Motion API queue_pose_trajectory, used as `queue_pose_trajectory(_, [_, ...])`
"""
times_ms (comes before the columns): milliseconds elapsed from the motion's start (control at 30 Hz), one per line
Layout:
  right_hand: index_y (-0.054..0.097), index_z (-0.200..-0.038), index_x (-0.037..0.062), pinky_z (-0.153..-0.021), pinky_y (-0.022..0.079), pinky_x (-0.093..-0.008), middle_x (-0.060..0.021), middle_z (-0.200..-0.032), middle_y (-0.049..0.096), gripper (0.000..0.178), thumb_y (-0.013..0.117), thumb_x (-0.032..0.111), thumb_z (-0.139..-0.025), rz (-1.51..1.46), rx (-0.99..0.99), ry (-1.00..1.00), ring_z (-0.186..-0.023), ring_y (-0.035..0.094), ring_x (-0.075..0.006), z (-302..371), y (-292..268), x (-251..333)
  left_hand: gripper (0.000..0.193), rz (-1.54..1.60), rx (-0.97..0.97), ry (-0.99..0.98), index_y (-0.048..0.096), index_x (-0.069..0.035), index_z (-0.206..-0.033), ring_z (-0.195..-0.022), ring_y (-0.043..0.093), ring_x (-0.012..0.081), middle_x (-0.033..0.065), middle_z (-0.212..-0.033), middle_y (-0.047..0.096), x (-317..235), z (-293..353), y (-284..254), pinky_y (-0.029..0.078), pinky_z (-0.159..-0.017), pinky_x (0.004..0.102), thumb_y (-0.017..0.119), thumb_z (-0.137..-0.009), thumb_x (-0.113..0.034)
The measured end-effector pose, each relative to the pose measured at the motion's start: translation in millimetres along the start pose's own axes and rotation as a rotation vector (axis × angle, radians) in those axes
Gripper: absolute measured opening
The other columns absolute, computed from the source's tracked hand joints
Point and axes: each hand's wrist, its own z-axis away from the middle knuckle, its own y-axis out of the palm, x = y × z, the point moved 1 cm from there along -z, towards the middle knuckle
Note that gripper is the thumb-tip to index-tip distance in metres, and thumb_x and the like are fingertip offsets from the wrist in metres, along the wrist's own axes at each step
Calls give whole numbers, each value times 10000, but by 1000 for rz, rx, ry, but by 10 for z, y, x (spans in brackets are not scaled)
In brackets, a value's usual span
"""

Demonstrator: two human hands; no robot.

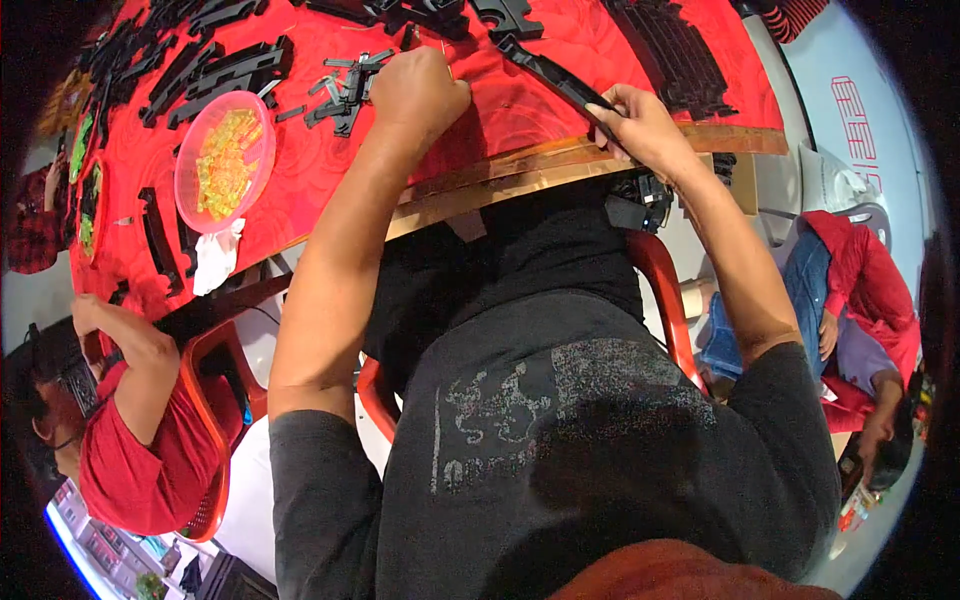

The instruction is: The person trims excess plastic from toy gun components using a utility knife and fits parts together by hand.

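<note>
My right hand (640,128) grips the near end of a long black plastic strip (552,80) at the table's front edge. The strip slants up and left, away from me, over the red tablecloth (505,112). My left hand (415,88) is closed in a fist above the cloth, its fingertips turned away from view. Whatever it holds is hidden, though a thin sliver shows beside the knuckles. Just left of that fist lies a small heap of black and grey plastic pieces (345,95).
A pink basket (184,190) of yellow pieces stands left, a white tissue (215,262) beside it. Black parts (225,80) cover the far left; dark strips (675,55) are stacked right. One person in red (150,440) sits left, another (870,270) right.
</note>
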Motion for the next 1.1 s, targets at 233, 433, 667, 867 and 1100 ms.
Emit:
queue_pose_trajectory(233, [543,-869,5,-429,401,-250,-39,-628,602,238,623,225,-911,-15,17,18,-466,517,-89,9,-38,8,277,195,198,-30,678,24,-668,-702,685,306,237,-757,671,150,-11,-303,543,-657,396,643,-709,-248])
queue_pose_trajectory(433, [532,-847,15,-421,390,-252,-45,-625,598,237,622,224,-911,-43,16,4,-446,500,-88,-5,-38,-69,148,1067,450,-155,682,1,-822,-631,653,158,107,-764,679,171,192,-425,514,-586,295,602,-817,-123])
queue_pose_trajectory(667, [534,-836,24,-406,396,-261,-50,-610,597,228,623,221,-910,-69,24,-6,-424,498,-97,-33,-14,-67,151,1156,164,45,660,4,-911,-668,565,82,39,-757,644,-200,34,-265,438,-590,228,625,-828,-117])
queue_pose_trajectory(867, [524,-833,46,-402,361,-235,-21,-601,579,195,587,201,-934,-3,21,-16,-422,473,-78,-23,-51,-28,84,1332,159,97,622,56,-860,-678,626,118,81,-786,682,-470,-164,-70,502,-620,249,579,-805,8])
queue_pose_trajectory(1100, [524,-829,48,-404,370,-236,-21,-592,576,186,593,189,-929,29,21,-3,-425,481,-82,-38,-75,-29,151,1101,76,240,677,31,-907,-631,591,99,67,-738,676,-509,-240,186,479,-574,262,657,-814,-86])
